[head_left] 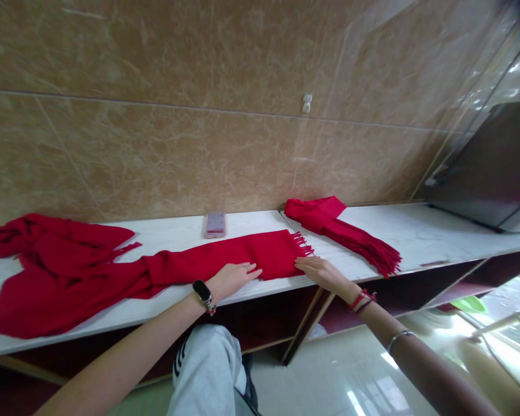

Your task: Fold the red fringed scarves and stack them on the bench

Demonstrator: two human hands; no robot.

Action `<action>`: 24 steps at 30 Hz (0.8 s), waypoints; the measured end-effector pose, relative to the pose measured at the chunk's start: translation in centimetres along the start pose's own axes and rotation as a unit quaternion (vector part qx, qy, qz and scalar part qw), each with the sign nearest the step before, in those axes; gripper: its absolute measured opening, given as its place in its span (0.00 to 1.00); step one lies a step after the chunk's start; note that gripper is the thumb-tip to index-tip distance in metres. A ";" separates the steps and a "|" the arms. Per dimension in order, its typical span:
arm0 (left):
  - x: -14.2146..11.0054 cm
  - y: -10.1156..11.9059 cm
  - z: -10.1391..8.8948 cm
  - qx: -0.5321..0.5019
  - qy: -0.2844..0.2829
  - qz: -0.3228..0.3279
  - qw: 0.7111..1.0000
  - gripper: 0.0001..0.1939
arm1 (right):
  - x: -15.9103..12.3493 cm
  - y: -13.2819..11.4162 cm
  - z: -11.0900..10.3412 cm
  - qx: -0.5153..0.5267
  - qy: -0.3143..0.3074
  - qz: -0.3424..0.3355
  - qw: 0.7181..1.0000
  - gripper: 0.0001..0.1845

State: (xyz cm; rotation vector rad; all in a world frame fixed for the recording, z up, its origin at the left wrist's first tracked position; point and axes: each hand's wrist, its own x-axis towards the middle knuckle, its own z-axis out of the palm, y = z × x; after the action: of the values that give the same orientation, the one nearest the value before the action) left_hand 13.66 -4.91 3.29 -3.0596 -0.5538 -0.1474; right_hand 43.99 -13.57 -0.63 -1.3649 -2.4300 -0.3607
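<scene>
A long red scarf (225,257) lies along the white counter. Its right end is spread smooth, with a short fringe, while toward the left it twists into a bunched heap of red cloth (60,277). My left hand (234,279) rests on the scarf's front edge, fingers stretched out and flat. At the fringed corner, my right hand (323,273) touches the cloth with its fingers extended; the undersides of the fingers are hidden. Farther right lies a folded red fringed scarf (333,222), apart from both hands.
The white counter (416,242) runs along a brown tiled wall (177,156). A phone (215,225) lies behind the scarf. A dark grey box-shaped appliance (489,167) stands at the right end. Open shelves (260,318) are below, close to my knee (210,358).
</scene>
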 end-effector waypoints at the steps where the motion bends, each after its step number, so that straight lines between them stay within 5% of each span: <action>1: -0.1 0.0 0.3 0.008 -0.006 0.001 1.000 0.23 | -0.2 0.0 0.2 0.000 0.000 -0.005 1.000 0.18; 5: 0.1 -0.1 -0.2 0.012 -0.023 0.000 1.000 0.26 | -0.1 0.0 0.6 0.000 0.015 -0.001 1.000 0.18; 10: 0.6 -0.2 -1.5 -0.005 0.018 -0.015 1.000 0.29 | 0.8 -0.1 0.2 0.028 0.079 0.093 0.992 0.17; 16: -0.2 0.4 -0.4 -0.015 -0.048 0.037 0.998 0.27 | -0.3 -0.2 0.1 0.031 0.047 -0.004 0.998 0.14; 21: 1.0 0.0 -1.0 -0.053 -0.023 0.043 0.997 0.16 | 0.6 -0.7 -0.9 0.058 0.033 0.013 0.998 0.15; 24: 2.9 -0.3 -0.7 -0.048 0.031 -0.003 0.998 0.19 | 3.2 -0.9 -0.8 0.075 0.040 0.073 0.994 0.17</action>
State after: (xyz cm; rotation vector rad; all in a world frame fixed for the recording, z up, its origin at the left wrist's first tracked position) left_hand 16.24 -3.66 4.29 -3.1340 -0.5672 -0.2753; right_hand 41.81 -11.82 1.33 -1.4215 -2.2285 -0.1877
